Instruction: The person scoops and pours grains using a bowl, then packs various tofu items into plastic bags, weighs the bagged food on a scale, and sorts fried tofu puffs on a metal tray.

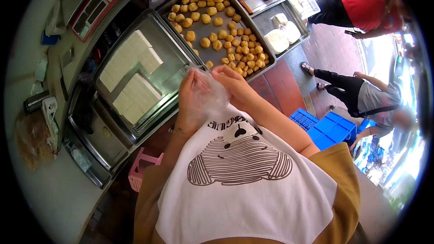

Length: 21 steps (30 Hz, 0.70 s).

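counter (79, 194): beside pavement (334, 58)
left hand (186, 94), right hand (235, 86): both pinching the clear bag (212, 92) between them, seemingly to spread its film
white blocks (136, 97): nearer tray (171, 82), in rows
golden balls (217, 44): farther tray (211, 56), likely loose for easy reach

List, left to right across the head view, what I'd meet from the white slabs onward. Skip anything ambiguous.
White rectangular slabs → person's bare left hand → thin clear plastic bag → bare right hand → blue plastic crates → bystander's grey shirt.
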Each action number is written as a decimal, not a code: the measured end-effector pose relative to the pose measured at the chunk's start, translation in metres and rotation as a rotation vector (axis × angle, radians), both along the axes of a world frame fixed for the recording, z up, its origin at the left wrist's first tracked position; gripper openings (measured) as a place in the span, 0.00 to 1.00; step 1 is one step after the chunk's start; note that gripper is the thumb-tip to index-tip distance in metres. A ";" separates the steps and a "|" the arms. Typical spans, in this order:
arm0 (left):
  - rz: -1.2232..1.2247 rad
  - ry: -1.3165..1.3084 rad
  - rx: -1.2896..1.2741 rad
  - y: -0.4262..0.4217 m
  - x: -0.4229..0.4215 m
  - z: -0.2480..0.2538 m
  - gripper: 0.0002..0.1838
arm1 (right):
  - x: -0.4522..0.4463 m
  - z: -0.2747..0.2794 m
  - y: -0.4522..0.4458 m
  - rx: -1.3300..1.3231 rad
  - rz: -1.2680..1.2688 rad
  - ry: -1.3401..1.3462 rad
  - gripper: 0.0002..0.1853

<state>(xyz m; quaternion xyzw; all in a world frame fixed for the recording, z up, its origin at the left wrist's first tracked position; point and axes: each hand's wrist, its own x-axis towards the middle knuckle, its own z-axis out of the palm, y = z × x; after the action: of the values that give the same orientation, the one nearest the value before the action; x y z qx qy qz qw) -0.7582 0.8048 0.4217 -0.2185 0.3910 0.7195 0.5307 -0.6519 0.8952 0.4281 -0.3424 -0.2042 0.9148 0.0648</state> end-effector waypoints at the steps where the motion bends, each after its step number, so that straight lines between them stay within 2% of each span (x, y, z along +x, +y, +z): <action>1: -0.044 0.015 0.069 -0.003 -0.005 -0.002 0.09 | 0.000 0.003 0.001 -0.023 0.046 -0.034 0.09; 4: -0.181 0.010 0.282 -0.012 -0.028 -0.012 0.07 | 0.013 -0.013 0.004 0.123 0.323 0.139 0.12; 7: -0.133 -0.078 0.367 -0.014 -0.041 -0.007 0.05 | 0.022 -0.013 0.018 0.185 0.400 0.132 0.12; 10: -0.184 -0.195 0.774 -0.021 -0.051 -0.011 0.06 | 0.017 0.021 0.034 -0.077 -0.021 0.077 0.13; 11: -0.284 -0.183 0.653 -0.022 -0.051 -0.006 0.08 | 0.014 0.026 0.040 -0.176 -0.157 0.036 0.14; 13: -0.470 -0.161 0.402 -0.021 -0.039 0.010 0.12 | 0.025 -0.002 0.068 -0.318 -0.113 0.389 0.17; 14: -0.403 -0.198 0.130 -0.018 -0.023 0.014 0.19 | 0.027 -0.015 0.080 -0.344 0.031 0.647 0.18; 15: -0.501 -0.189 0.129 -0.020 -0.019 0.005 0.19 | 0.026 -0.003 0.087 -0.424 0.010 0.586 0.21; 17: -0.704 -0.172 0.123 -0.023 -0.012 -0.023 0.20 | 0.028 0.017 0.092 -0.199 0.013 0.328 0.25; 20: -1.604 0.848 -0.133 0.015 -0.017 -0.003 0.22 | 0.032 0.026 0.113 0.255 0.873 0.458 0.28; 21: -1.865 1.218 -0.233 0.024 -0.017 0.000 0.23 | 0.021 0.046 0.111 0.546 1.122 0.339 0.28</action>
<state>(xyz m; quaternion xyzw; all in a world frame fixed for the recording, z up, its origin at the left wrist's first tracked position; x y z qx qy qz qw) -0.7754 0.8293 0.4213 0.5004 0.6613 -0.0137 0.5587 -0.6304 1.0062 0.4744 -0.0056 -0.5645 0.7662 -0.3070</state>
